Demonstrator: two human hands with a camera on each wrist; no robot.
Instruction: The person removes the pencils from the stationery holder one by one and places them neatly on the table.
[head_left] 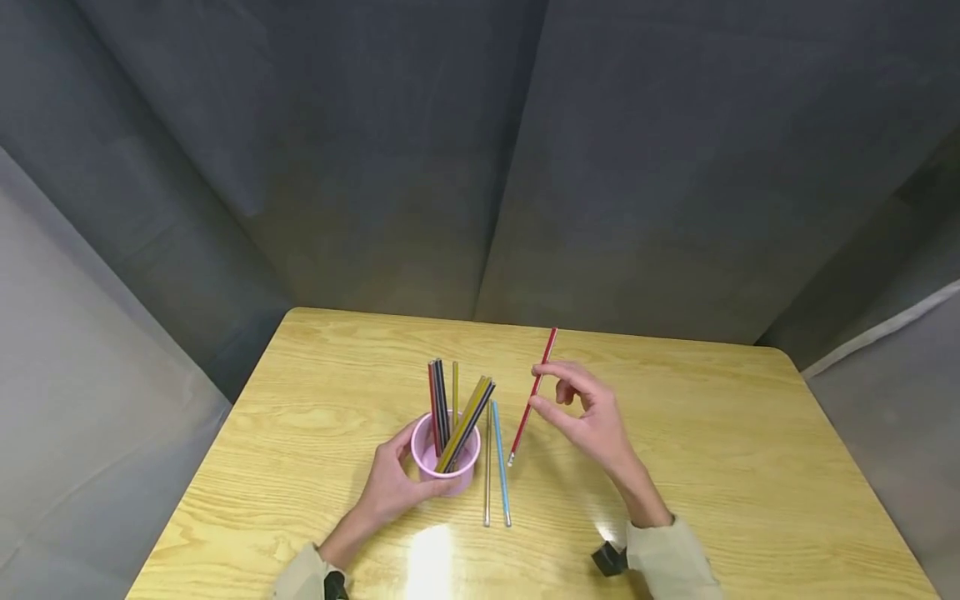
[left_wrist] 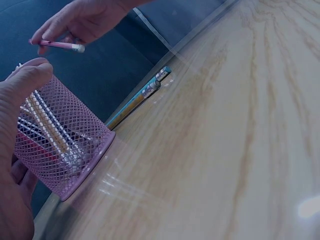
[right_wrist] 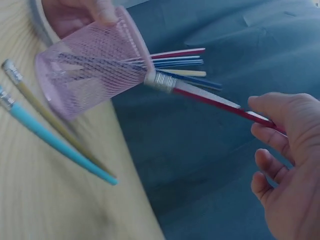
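My left hand grips a pink mesh pencil cup, thumb at its rim and fingers round the far side. Several pencils in red, dark blue and yellow lean inside it, their tops sticking out. Between thumb and fingertips my right hand pinches a red pencil, raised above the table with its eraser end pointing down toward me. To the right of the cup, a blue pencil and a yellow-brown pencil lie side by side on the wood.
The light wooden table has its far edge along a dark grey curtain. Paler grey cloth hangs at the left. A small black object sits at the right sleeve.
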